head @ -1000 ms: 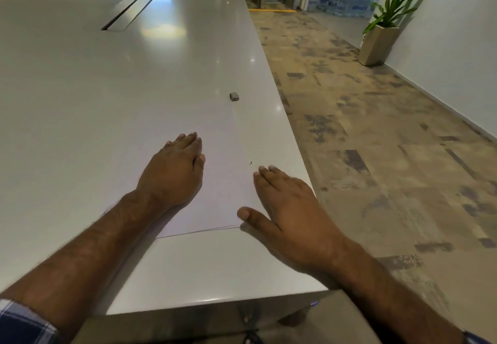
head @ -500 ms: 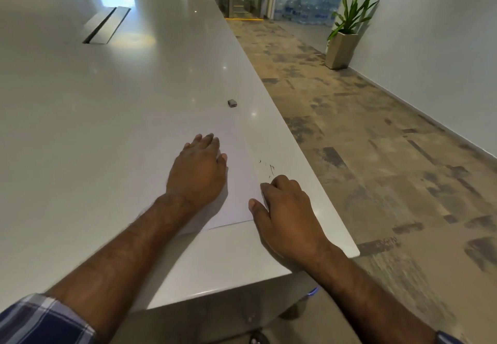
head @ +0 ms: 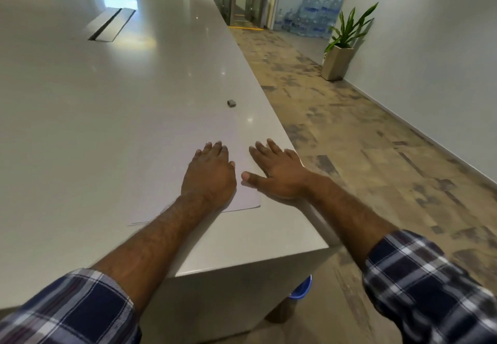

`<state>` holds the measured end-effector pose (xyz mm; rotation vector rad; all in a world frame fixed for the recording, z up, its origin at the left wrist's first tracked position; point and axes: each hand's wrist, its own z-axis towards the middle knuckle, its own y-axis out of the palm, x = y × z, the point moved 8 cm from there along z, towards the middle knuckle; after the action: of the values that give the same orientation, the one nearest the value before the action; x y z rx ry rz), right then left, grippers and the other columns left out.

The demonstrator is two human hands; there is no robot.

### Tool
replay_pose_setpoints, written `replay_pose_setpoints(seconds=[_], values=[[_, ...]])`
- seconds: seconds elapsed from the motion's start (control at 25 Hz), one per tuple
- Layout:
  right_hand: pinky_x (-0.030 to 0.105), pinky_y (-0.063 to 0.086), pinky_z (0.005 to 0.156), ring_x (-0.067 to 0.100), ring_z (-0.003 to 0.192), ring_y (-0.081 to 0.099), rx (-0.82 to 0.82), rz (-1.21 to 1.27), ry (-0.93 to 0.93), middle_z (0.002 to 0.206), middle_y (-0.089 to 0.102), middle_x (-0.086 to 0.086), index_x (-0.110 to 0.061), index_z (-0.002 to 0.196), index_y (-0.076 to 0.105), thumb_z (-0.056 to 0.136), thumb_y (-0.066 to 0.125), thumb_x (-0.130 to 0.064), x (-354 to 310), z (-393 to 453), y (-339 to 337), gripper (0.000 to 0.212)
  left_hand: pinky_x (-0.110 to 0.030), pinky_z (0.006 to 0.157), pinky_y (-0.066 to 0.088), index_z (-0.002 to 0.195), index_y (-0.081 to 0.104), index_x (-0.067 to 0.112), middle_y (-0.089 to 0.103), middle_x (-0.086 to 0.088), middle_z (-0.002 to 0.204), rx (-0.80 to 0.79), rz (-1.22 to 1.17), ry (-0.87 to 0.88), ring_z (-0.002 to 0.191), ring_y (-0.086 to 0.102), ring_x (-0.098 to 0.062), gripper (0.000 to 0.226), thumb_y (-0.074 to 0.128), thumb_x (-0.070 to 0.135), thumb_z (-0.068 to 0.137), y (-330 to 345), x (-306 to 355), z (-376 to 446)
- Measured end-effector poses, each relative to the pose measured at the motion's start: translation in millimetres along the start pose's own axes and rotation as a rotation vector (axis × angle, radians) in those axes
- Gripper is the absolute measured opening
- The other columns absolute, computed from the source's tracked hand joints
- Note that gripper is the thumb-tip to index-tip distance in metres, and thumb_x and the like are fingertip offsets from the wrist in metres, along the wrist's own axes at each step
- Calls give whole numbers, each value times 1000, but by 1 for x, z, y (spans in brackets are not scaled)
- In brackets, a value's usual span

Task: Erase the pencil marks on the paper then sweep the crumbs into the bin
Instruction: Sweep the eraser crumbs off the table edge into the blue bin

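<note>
1. At the near right corner of the table (head: 113, 117), the paper (head: 242, 155) lies flat. Its right edge runs just beside the table's right edge.
2. Your left hand (head: 208, 176) is flat on the paper, palm down, fingers together, gripping nothing. Use it as the anchor so the sheet doesn't slide.
3. Your right hand (head: 277, 171) is spread open, palm down, at the paper's right margin, partly on bare table, holding nothing. Looks like the sweeping hand.
4. The eraser (head: 231, 103) sits on the table just past the paper's far end, well apart from both hands. My read: erasing is done and you're on the crumb sweep.
5. I can't see any pencil marks or crumbs on the sheet from here; too small, or hidden under your hands. Check before you commit to a stroke.
6. A blue thing (head: 302, 288) shows under the table's near right corner, mostly hidden. Probably the bin, but I can't confirm it.
7. To sweep well: use the edge of your right hand, light pressure, one continuous stroke toward the right edge and near corner, above that blue thing.
8. Risk: crumbs are light, so a fast flick scatters them onto the floor (head: 376, 155) beyond the bin. Go slow near the edge.
9. Keep left-hand pressure steady, or the sheet shifts with the stroke.
</note>
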<state>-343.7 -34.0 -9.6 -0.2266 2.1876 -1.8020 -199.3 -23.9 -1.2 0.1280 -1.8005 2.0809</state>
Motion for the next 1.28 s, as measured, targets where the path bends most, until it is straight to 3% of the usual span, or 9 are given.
replay_pose_setpoints(seconds=[0.08,0.24,0.4,0.64,0.84,1.08,1.28], values=[[45,-2,122,9,151,-14,-37,-52,-90,165,-6,-10,-27,157,1,83,11,-81,4,-16,5,91,-40,121,15,148,31,4,29,-12,158,13,22,-3,148,21,-27,52,28,27,101,1,0,-1],[40,-4,121,1,148,-12,-17,45,-189,164,-1,-14,-32,156,8,83,10,-81,22,-46,-5,89,-39,121,16,148,34,5,31,-11,157,36,40,-21,147,24,-26,51,27,25,100,3,0,0],[49,2,123,7,152,-5,64,73,-115,165,2,-10,-26,157,9,82,9,-80,22,-29,-7,92,-37,121,17,148,34,7,31,-10,157,43,57,-29,146,25,-24,52,26,26,100,4,1,0],[44,-7,123,8,152,-5,109,66,-115,165,2,-7,-24,157,7,75,-1,-82,12,-48,-3,101,-38,121,19,148,34,8,32,-9,157,37,78,-29,146,26,-24,52,26,27,100,5,1,0],[50,-8,122,11,150,-18,121,11,-132,165,-8,-6,-24,157,1,73,-7,-86,-20,-55,12,104,-38,120,20,148,34,8,33,-10,156,41,87,-17,146,27,-24,52,26,28,100,5,1,-1],[52,-6,122,16,152,-13,174,46,129,166,-8,-3,-20,157,0,74,-6,-85,32,-66,6,106,-38,120,20,147,35,7,33,-10,156,41,83,-18,146,28,-24,52,26,25,100,7,-1,1],[52,-8,122,14,151,-16,167,70,-3,165,-10,-5,-24,157,-2,68,-10,-88,-17,-52,9,110,-38,120,19,149,32,7,31,-10,157,35,92,-7,146,26,-24,52,26,28,101,8,0,1]])
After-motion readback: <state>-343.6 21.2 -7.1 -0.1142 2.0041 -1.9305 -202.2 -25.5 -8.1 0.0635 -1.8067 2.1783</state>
